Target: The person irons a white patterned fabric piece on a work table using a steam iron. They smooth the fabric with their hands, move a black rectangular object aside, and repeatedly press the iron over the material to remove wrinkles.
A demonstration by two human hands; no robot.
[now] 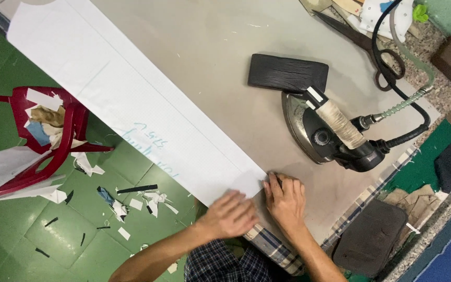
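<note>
A grey pressing table [225,57] fills most of the view, and a long white fabric strip [131,99] lies diagonally across it, from the far left down to the near edge, with faint blue handwriting near its lower part. Right of the strip sit a steam iron [330,133], resting flat with hose and cable trailing right, and a dark rectangular pad [288,73] touching its far side. Big black scissors [366,44] lie at the far right.

The step in hand looks like squaring or folding the strip's near end. The left hand [230,214] lies flat on the corner, fingers spread and pressing. The right hand [285,198] sits just beside it at the strip's edge, fingertips bunched, apparently pinching the cloth, though I cannot tell whether it holds something small and dark. The next move probably calls for holding that edge steady before the iron, within reach, is brought over.

The strip's far end is cut off by the frame. The red chair [43,141] on the left holds scraps, and offcuts litter the green floor [79,230].
</note>
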